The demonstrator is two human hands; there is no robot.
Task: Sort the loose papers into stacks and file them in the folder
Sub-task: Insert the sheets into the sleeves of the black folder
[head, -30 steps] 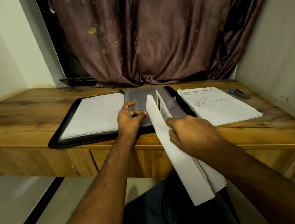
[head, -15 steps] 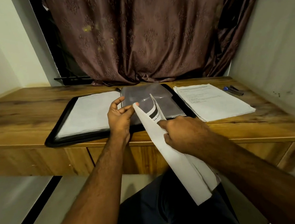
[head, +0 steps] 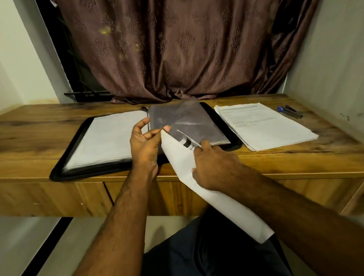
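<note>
Papers [head: 186, 170], gripped by the right hand [head: 214, 168], enter a folder [head: 111, 141] sleeve [head: 188, 124] the left hand [head: 146, 145] pinches open; next, slide them fully in.

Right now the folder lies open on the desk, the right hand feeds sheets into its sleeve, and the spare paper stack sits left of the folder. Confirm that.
One detail is wrong: the paper stack sits right of the folder, not left, as the head view shows. The folder does lie open on the desk, and the right hand feeds the sheets into its sleeve.

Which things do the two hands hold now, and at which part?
The right hand grips the white papers at their middle. The left hand pinches the near-left corner of the folder's clear sleeve.
</note>
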